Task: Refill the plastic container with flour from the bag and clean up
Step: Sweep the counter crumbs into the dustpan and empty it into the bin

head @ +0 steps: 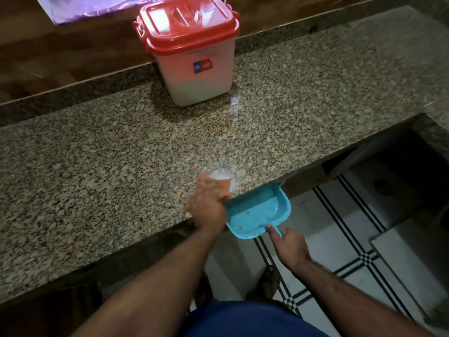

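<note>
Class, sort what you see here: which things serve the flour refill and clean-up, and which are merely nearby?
In use: plastic container, spilled flour, orange cloth in left hand, blue dustpan held by right hand.
Nearby: granite counter, tiled floor, purple sheet.

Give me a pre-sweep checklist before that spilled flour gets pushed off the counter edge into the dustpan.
1. Dustpan mouth against the counter edge: ok.
2. Right hand gripping the dustpan handle: ok.
3. Left hand holding the orange cloth on the counter: ok.
4. Flour patch lined up with the dustpan: ok.
5. Container lid on: ok; latches cannot tell.
6. All the flour gathered: cannot tell, blurred.
</note>
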{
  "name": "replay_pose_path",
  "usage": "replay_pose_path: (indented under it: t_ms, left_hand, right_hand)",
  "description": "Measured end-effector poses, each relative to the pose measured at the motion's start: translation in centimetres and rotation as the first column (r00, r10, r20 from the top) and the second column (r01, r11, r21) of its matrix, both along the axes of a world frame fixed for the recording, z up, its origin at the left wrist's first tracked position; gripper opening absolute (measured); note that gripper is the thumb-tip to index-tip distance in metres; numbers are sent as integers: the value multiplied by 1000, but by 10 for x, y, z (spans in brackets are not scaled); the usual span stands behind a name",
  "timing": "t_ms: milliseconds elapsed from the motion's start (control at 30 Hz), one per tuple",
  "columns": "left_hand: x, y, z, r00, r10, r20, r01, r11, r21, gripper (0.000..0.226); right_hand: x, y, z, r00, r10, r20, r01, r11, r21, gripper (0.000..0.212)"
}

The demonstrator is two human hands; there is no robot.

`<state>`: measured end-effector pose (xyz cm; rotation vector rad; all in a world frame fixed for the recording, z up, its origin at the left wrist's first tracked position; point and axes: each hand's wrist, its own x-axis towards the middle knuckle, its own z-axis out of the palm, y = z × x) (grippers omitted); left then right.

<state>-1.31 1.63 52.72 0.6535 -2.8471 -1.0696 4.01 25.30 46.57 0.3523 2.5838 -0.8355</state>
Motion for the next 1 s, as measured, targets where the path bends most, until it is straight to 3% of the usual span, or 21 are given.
replay_pose_path:
  t_ms: [67,133,200,233,300,367,433,500,567,667,800,900,1000]
  left_hand:
    - [-9,43,8,995,-96,32,87,975,202,34]
    - [-41,69,38,997,-70,14,54,861,505,33]
    - [-79,87,63,995,-34,-95,87,769,633,32]
    - [-99,95,69,986,-31,-162,124,788,603,29]
    - [-136,118,62,965,-103,-242,195,898,394,31]
    - [-169,148,29,969,-218,-112,237,953,189,40]
    - [-184,180,-11,891,-433,136,434,901,29,48]
    - [-177,201,-28,731,-610,308,656,752,-68,64]
    - [-167,198,-24,696,-659,286,707,699,-107,69]
    - [-134,165,-3,787,-593,170,611,788,-74,49]
    - [-70,103,12,893,-407,192,429,899,-89,18]
    - [-50,61,38,982,-113,151,122,991,-51,8]
    - [-30,5,42,968,251,8,-245,951,-187,16]
  right_hand:
    - [-9,8,4,999,39,16,-39,999,-21,66]
    - [-19,19,5,997,68,28,-67,997,-28,65]
    - [-30,32,3,997,76,35,-75,997,-26,65]
    - [-35,40,2,997,75,30,-74,997,-31,65]
    - [-45,56,-2,996,82,22,-81,995,-49,62]
    - [-53,70,-5,993,112,26,-110,992,-55,60]
    - [-57,81,-12,990,134,39,-132,989,-61,58]
    - [-60,91,-18,988,145,54,-141,987,-76,55]
    - [-62,101,-23,984,170,59,-165,983,-80,58]
    - [-68,108,-18,969,231,82,-226,972,-69,65]
    - [-79,99,-12,940,319,118,-313,948,-63,61]
    - [-83,83,-18,915,387,111,-377,920,-106,61]
    - [-83,62,-21,887,452,94,-439,888,-136,62]
